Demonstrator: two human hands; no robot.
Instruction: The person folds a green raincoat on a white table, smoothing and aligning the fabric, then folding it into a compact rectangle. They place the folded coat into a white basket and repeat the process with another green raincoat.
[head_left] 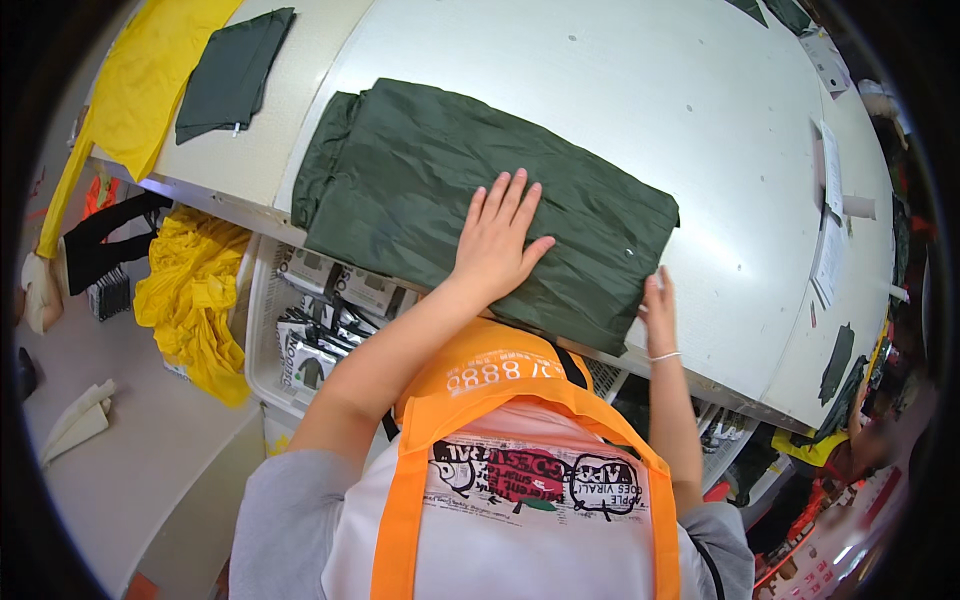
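A dark green piece of thin, slightly shiny fabric (410, 180) lies folded into a wide rectangle on the white table (640, 110). It is creased and reaches over the near edge of the table. My left hand (503, 240) rests flat on its middle, fingers spread and pointing away from me. At the fabric's near right corner is my right hand (657, 315), a thin band around its wrist. Its fingers extend upward along the fabric's side edge, thumb apart from them, and no grip on the cloth shows.
Yellow fabric (150, 75) and a smaller dark green folded piece (235, 75) lie at the far left. Below the table edge stand a white basket of packaged items (262, 330) and a yellow fabric heap (190, 290). Papers (828, 235) lie at the right.
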